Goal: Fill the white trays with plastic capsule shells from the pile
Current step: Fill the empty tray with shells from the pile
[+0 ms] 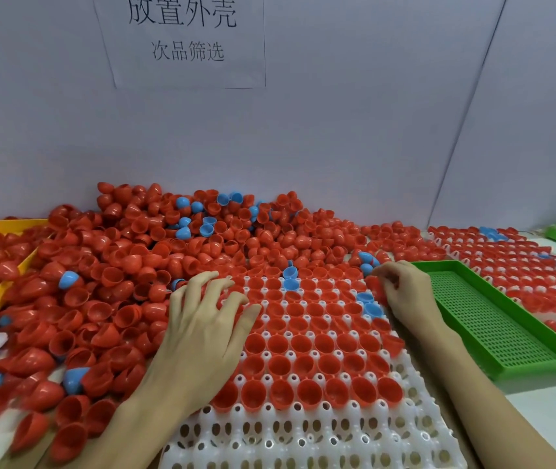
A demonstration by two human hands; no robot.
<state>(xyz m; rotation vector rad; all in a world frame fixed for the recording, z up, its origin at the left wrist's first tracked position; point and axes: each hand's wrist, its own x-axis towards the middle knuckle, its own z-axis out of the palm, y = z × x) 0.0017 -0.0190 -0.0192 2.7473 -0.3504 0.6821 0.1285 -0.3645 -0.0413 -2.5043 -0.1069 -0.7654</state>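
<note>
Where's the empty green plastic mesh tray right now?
In the head view, the green perforated plastic tray lies right of the white capsule tray, just beyond the right hand.

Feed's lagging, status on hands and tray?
Left hand flat on shells. Right hand pinching red shell. White tray mostly filled, near rows empty. Nothing blocking.

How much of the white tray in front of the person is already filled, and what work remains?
Done: most of the white tray holds red and blue shells, except its nearest rows. In hand: the left hand spreads over shells at the tray's left edge; the right hand pinches red shells. Left: the near empty pockets, with a large pile remaining.
</note>
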